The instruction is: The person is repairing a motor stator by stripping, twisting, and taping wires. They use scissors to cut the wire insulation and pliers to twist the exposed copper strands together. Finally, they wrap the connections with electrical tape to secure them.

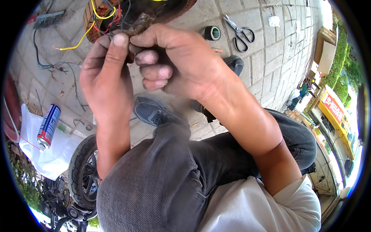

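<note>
At the top centre my left hand (108, 73) and my right hand (174, 62) meet, thumbs and index fingers closed on a dark wire, mostly hidden by the fingertips. My right hand's other fingers are curled. Yellow (72, 47), red and dark wires run around my hands, in front of a dark housing (158, 11) with orange-brown edges. A roll of black tape (212, 33) lies to the right on the paving, beside black-handled scissors (242, 40). Thin multicoloured wires (48, 66) lie at the left.
A blue spray can (50, 123) lies on a white plastic bag (29, 147) at the left, near a tyre (81, 170). A wire brush (48, 21) sits at the upper left. Cardboard boxes (324, 54) and a yellow signboard (332, 116) are at the right. My bent legs fill the lower middle.
</note>
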The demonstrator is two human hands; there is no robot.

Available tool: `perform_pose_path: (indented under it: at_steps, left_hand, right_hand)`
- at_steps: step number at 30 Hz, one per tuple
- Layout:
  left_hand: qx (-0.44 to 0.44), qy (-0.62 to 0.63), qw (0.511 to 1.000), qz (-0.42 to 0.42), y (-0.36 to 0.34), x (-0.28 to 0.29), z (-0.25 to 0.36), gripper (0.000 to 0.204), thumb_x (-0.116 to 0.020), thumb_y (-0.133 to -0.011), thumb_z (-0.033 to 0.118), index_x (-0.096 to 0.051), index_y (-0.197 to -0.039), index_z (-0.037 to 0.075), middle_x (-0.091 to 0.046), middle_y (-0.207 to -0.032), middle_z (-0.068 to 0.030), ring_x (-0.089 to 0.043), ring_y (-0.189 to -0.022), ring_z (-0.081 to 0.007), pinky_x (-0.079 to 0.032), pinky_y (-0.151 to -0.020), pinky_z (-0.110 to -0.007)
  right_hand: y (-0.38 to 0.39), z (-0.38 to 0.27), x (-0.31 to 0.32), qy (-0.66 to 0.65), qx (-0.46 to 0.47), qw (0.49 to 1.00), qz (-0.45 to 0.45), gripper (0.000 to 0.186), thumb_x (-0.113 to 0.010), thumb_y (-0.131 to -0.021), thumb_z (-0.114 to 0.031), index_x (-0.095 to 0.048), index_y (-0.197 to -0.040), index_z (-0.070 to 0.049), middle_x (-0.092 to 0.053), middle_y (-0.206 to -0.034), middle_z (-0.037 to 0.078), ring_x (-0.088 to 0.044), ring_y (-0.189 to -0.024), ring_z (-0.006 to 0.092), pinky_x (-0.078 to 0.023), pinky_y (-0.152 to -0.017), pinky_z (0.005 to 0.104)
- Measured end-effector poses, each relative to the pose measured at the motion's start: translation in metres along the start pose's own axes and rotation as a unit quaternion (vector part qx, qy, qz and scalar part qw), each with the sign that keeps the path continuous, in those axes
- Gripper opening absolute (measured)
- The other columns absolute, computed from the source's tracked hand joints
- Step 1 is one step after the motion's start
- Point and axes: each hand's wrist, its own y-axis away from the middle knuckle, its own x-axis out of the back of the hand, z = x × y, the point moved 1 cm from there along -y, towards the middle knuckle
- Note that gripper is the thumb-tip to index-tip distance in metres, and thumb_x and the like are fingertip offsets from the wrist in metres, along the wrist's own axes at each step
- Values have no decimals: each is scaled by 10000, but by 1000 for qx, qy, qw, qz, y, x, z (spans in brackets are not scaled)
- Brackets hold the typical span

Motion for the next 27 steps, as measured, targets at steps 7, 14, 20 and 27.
perform_pose_path:
  at_steps: [7,14,20,27]
  left_hand:
    - [18,41,999,-11,-1,1,-5,118,-635,-895,90,-637,-919,-26,-621,-828,-49,-521,-729,-102,-400,-673,-229]
    - [45,51,997,-22,-1,7,-3,158,-590,-920,95,-614,-1003,-38,-633,-925,-78,-568,-817,-126,-448,-755,-255]
    - [32,48,998,-9,2,2,-3,121,-626,-900,86,-635,-943,-27,-618,-842,-47,-529,-732,-105,-408,-689,-238]
    - [38,66,996,-47,-4,10,-6,165,-583,-922,101,-611,-1009,-37,-622,-903,-73,-568,-802,-137,-454,-744,-262]
  right_hand:
    - [10,12,5,580,454,655,167,178,-635,-844,-160,-625,-923,-1,-607,-746,131,-607,-628,238,-486,-543,336]
    - [-7,12,12,653,640,385,125,229,-706,-723,-116,-588,-897,-27,-551,-724,107,-598,-632,261,-492,-519,352]
    - [15,7,-14,424,259,846,194,131,-605,-856,-145,-618,-863,-14,-584,-768,30,-545,-574,130,-423,-478,270]
    - [21,2,-9,557,373,714,199,151,-606,-859,-150,-589,-901,-6,-560,-747,59,-574,-587,194,-463,-496,318]
